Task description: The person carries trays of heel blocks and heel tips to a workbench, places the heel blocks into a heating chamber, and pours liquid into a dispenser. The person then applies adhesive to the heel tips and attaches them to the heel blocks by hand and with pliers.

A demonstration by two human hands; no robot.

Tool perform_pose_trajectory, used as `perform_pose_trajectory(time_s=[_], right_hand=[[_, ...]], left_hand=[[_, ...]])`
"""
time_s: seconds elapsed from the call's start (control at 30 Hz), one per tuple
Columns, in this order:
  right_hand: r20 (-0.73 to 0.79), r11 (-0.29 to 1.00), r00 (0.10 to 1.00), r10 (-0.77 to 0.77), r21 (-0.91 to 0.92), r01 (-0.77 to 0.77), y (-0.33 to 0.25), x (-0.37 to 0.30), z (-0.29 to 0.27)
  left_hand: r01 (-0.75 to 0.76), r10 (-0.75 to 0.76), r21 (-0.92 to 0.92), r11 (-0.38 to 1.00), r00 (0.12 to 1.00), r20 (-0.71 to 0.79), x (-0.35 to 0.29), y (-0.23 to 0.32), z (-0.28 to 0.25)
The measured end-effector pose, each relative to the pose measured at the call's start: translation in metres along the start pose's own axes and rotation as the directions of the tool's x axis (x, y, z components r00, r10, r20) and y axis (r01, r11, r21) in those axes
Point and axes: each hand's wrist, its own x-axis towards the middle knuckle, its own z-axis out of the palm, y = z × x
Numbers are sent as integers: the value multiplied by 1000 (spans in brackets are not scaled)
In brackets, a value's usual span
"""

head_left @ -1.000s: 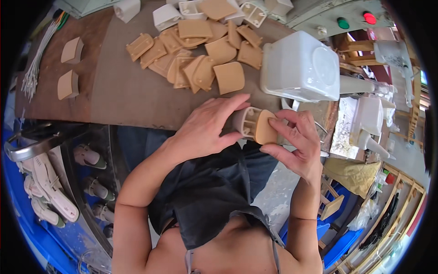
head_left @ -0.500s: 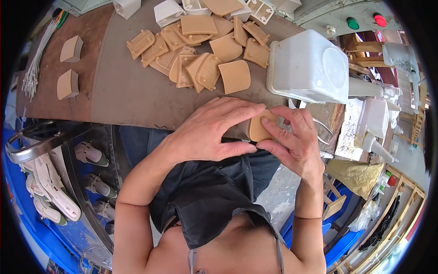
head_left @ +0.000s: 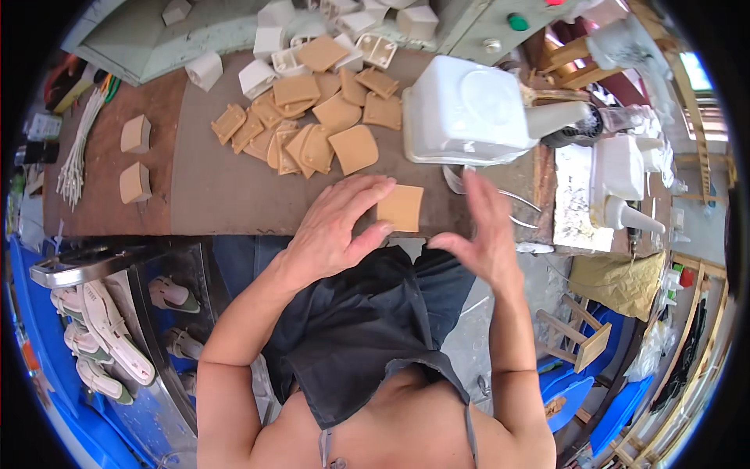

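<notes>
A tan square box piece [head_left: 401, 207] rests near the front edge of the brown workbench [head_left: 219, 195]. My left hand [head_left: 337, 227] lies on its left side, fingers spread over it and thumb pressed against its edge. My right hand [head_left: 484, 227] hovers just right of the piece, fingers apart and holding nothing. A heap of tan lids [head_left: 312, 125] lies farther back on the bench, with white box shells [head_left: 273, 47] behind them.
A large white plastic housing [head_left: 469, 109] stands at the right back. Two closed tan boxes [head_left: 134, 160] and a bundle of white cable ties [head_left: 78, 152] lie at the left. A rack with sandals [head_left: 101, 328] is below left.
Both hands held the tan and white piece together at the bench edge. Now the piece lies on the bench under my left hand, and my right hand has let go and opened.
</notes>
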Motion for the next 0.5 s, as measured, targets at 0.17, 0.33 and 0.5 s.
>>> perform_pose_trajectory(time_s=[0.17, 0.33, 0.5], right_hand=[[69, 917, 994, 82, -397, -48, 38, -34, -30], [47, 951, 966, 254, -196, -240, 28, -68, -19], [-176, 922, 934, 312, 292, -253, -34, -60, 5]], left_hand=[[-59, 69, 104, 993, 993, -92, -2, 3, 5], [57, -48, 95, 994, 994, -97, -3, 0, 15], [163, -158, 44, 986, 981, -111, -4, 3, 19]])
